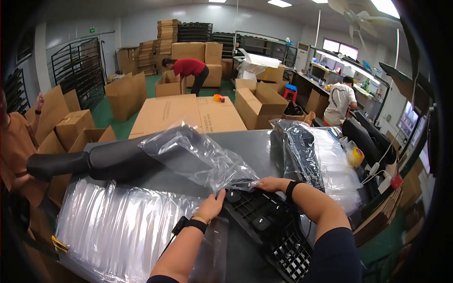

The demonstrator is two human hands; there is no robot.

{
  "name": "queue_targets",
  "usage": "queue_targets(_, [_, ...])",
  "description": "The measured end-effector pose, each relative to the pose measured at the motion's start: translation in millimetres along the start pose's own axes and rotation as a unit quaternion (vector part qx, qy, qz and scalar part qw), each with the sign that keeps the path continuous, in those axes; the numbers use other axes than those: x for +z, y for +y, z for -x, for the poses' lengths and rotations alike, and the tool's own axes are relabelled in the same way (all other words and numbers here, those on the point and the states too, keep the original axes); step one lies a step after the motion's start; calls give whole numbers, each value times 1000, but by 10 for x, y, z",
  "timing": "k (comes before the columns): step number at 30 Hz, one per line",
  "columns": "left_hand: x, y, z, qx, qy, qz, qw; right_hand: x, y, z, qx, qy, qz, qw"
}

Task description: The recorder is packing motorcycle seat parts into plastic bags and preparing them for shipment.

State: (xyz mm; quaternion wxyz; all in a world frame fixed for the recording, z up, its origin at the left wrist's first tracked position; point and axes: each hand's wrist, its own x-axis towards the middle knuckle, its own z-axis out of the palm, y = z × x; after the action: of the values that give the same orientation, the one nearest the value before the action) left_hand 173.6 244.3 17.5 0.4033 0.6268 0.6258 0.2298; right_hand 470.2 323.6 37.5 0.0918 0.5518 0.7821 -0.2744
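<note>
Clear plastic bag (pixel 198 158) lies at the table's (pixel 255 146) centre, its mouth at five o'clock pinched by both hands over a black grid panel (pixel 278 231). Left hand (pixel 212 205) has its grip closed on the bag's edge; right hand (pixel 271 184) likewise. Stacked bags (pixel 118 221) lie at eight o'clock.

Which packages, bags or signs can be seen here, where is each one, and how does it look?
Clear plastic bag: on the grey table, crumpled, both hands at its mouth.
Stack of clear bags: table's left, flat, glossy.
Flat brown carton: beyond the table, large.
Open brown box: right of it.
Green sign: back wall, small.
</note>
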Motion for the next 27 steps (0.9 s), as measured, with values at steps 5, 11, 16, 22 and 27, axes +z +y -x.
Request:
queue_targets(5, [-155,-19,229,-52,-74,-28,996,39,-333,62,-51,62,57,995])
queue_targets(11, [-398,410,283,30,-94,-74,992,-539,-408,90,80,297,89,947])
queue_targets(16, [27,16,287,135,245,-101,955,-503,-444,572,88,251,-227,937])
queue_targets(22, [276,524,917,373,219,24,901,1018,24,2170,147,195,-389,888])
queue_targets(27, [387,576,1246,382,188,52,903,2314,-100,3988,159,9,-522,838])
